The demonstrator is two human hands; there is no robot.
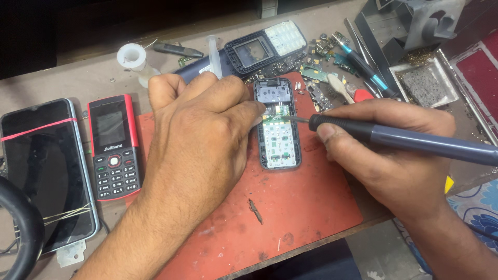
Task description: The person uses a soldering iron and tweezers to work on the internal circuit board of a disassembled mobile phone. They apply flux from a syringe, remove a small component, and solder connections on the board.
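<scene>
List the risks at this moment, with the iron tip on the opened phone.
1. The left hand has its fingertips right beside the soldering iron tip on the opened keypad phone; a slip could burn them.
2. Loose screws and board scraps lie just past the red mat; a nudge could scatter or bridge them onto the bare board.
3. The iron's handle, held in the right hand, passes low over the mat and might scorch it.

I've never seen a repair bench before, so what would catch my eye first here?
Mid-bench, an opened keypad phone lies on a red mat. The right hand holds a soldering iron to its circuit board; the left hand steadies it. At left lie a red keypad phone and a rubber-banded smartphone.
</scene>
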